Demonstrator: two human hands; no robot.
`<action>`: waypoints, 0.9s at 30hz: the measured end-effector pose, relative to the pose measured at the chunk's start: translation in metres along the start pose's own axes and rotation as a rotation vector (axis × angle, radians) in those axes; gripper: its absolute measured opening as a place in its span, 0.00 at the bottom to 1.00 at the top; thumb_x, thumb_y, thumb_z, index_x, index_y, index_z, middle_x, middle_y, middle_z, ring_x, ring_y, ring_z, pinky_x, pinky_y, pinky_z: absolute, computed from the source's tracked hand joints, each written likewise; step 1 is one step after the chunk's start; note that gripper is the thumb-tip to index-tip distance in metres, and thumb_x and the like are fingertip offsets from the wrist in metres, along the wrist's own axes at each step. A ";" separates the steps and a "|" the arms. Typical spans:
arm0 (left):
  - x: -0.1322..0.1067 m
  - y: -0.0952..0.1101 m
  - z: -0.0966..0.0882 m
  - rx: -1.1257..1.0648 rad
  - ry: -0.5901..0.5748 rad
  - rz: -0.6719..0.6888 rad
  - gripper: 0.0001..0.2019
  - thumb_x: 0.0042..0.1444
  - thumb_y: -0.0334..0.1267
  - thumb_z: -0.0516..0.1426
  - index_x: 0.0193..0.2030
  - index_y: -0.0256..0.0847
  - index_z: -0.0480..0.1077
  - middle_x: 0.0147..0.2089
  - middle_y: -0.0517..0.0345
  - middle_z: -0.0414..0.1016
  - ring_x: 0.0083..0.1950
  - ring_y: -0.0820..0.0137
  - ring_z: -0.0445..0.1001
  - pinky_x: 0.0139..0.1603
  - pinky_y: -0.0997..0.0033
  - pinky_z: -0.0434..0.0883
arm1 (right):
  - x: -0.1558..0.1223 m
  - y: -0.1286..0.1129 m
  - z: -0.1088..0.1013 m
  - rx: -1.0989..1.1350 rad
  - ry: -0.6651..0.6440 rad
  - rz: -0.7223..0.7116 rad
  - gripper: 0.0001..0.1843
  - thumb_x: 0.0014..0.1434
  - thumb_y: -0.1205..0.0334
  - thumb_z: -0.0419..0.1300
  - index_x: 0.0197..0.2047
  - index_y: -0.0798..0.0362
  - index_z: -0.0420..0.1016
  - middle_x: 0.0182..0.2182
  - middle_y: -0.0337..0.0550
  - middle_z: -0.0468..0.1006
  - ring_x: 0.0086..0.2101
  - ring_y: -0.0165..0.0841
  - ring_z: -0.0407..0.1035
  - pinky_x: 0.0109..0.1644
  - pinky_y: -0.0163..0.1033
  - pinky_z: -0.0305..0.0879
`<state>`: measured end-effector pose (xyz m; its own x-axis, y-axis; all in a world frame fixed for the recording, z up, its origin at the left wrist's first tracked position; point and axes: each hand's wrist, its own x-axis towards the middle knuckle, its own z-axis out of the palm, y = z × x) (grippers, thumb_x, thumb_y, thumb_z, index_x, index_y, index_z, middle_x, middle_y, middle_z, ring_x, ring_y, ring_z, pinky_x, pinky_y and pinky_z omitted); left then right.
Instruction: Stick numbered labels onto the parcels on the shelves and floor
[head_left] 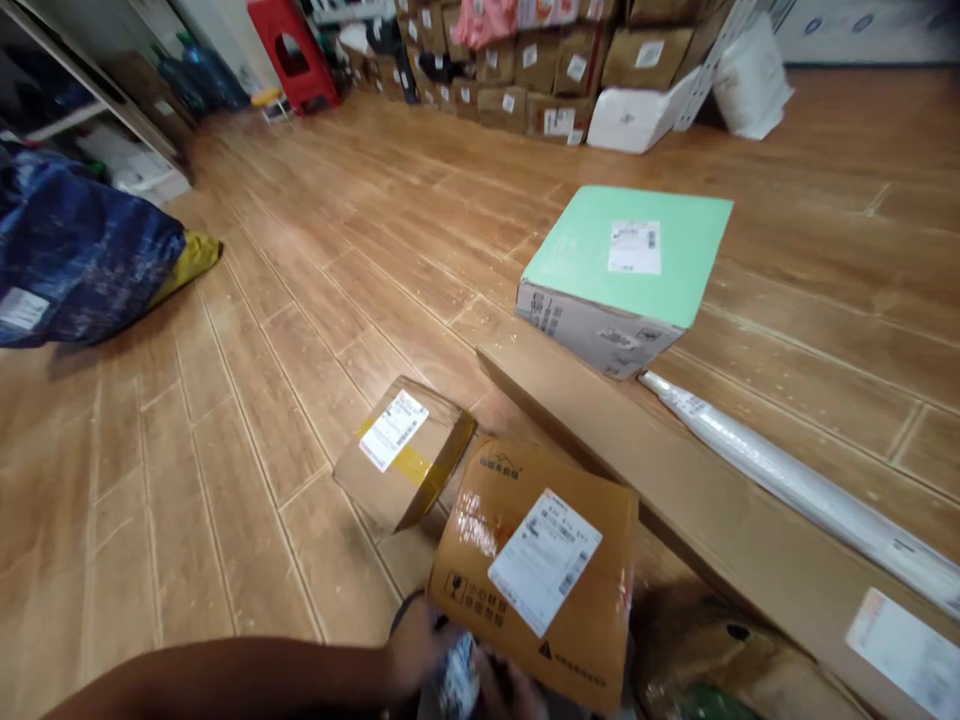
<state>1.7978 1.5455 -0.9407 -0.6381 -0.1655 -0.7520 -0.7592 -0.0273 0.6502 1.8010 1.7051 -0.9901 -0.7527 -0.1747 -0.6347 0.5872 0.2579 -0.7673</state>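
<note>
My left hand (pixel 417 642) comes in low from the left, its fingers closed and blurred at a small shiny blue-and-white item (pixel 459 682). On the item's other side, my right hand (pixel 511 690) has curled fingers against it, partly cut off by the bottom edge. What the item is, I cannot make out. Just above my right hand is a brown carton (pixel 600 560) with a white shipping label (pixel 545 562) and Chinese print. A smaller cardboard box (pixel 360 478), with a label and yellow tape, lies on the floor beyond my left hand.
A long flat carton (pixel 600 415) runs diagonally at the right, beside a plastic-wrapped tube (pixel 780 470). Behind them is a green-topped box (pixel 577 250). A blue sack (pixel 82 240) lies left. Stacked boxes (pixel 502 105) and a red stool (pixel 292 55) stand at the back.
</note>
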 end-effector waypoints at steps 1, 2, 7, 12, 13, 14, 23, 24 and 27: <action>0.000 0.001 -0.002 -0.060 -0.006 -0.029 0.28 0.38 0.60 0.63 0.37 0.37 0.75 0.39 0.48 0.79 0.47 0.55 0.73 0.49 0.58 0.68 | -0.004 -0.002 0.002 -0.007 0.015 0.012 0.14 0.43 0.44 0.66 0.27 0.44 0.80 0.30 0.44 0.82 0.37 0.48 0.75 0.43 0.47 0.73; 0.000 0.003 -0.005 -0.124 -0.039 -0.050 0.31 0.32 0.60 0.65 0.37 0.36 0.74 0.40 0.48 0.79 0.46 0.55 0.73 0.48 0.58 0.68 | -0.008 -0.005 0.004 -0.003 0.026 0.018 0.17 0.44 0.43 0.65 0.29 0.47 0.81 0.32 0.46 0.82 0.38 0.48 0.75 0.44 0.46 0.73; 0.000 0.007 -0.011 -0.145 -0.147 -0.129 0.29 0.30 0.59 0.67 0.32 0.35 0.74 0.30 0.55 0.78 0.34 0.64 0.73 0.40 0.63 0.68 | -0.017 -0.022 0.009 0.116 -0.019 0.012 0.22 0.48 0.41 0.62 0.31 0.53 0.80 0.31 0.49 0.82 0.36 0.42 0.76 0.42 0.41 0.73; -0.007 -0.003 -0.006 -0.166 -0.034 -0.132 0.30 0.28 0.64 0.65 0.23 0.36 0.66 0.21 0.64 0.67 0.25 0.73 0.65 0.31 0.70 0.62 | -0.016 -0.027 0.013 0.219 0.001 0.051 0.23 0.43 0.41 0.66 0.32 0.54 0.79 0.34 0.50 0.82 0.37 0.43 0.76 0.44 0.43 0.73; -0.008 -0.005 -0.006 -0.166 -0.003 -0.131 0.30 0.27 0.64 0.64 0.22 0.37 0.64 0.20 0.66 0.65 0.24 0.74 0.63 0.29 0.71 0.61 | -0.017 -0.026 0.015 0.254 -0.029 0.051 0.23 0.43 0.42 0.67 0.32 0.53 0.78 0.33 0.49 0.82 0.37 0.42 0.76 0.43 0.43 0.73; -0.008 -0.006 -0.006 -0.165 0.026 -0.127 0.31 0.27 0.65 0.64 0.21 0.37 0.63 0.19 0.67 0.63 0.24 0.75 0.61 0.28 0.71 0.59 | -0.018 -0.025 0.017 0.283 -0.069 0.053 0.22 0.43 0.43 0.67 0.32 0.53 0.78 0.33 0.48 0.82 0.36 0.42 0.76 0.43 0.42 0.73; -0.019 -0.010 -0.009 -0.143 -0.081 -0.098 0.27 0.31 0.61 0.65 0.24 0.39 0.62 0.22 0.65 0.64 0.26 0.74 0.62 0.30 0.71 0.60 | -0.024 -0.007 0.014 0.103 0.024 -0.076 0.20 0.49 0.43 0.63 0.32 0.53 0.79 0.29 0.46 0.80 0.31 0.38 0.74 0.38 0.39 0.72; -0.018 -0.013 -0.007 -0.120 -0.053 -0.076 0.26 0.33 0.61 0.64 0.23 0.40 0.61 0.21 0.66 0.63 0.25 0.74 0.62 0.29 0.72 0.59 | -0.023 -0.005 0.014 0.077 0.077 -0.111 0.19 0.48 0.43 0.63 0.31 0.52 0.80 0.30 0.46 0.81 0.33 0.39 0.74 0.40 0.40 0.72; -0.014 -0.017 0.001 -0.015 0.085 -0.031 0.26 0.38 0.62 0.60 0.21 0.41 0.58 0.20 0.67 0.59 0.25 0.74 0.58 0.28 0.72 0.57 | -0.019 0.000 0.016 0.024 0.207 -0.146 0.21 0.48 0.41 0.63 0.30 0.51 0.81 0.32 0.48 0.81 0.36 0.42 0.74 0.44 0.42 0.71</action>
<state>1.8193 1.5492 -0.9417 -0.6004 -0.2474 -0.7605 -0.7762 -0.0486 0.6286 1.8196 1.6926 -0.9795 -0.8735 -0.0091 -0.4867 0.4730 0.2210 -0.8529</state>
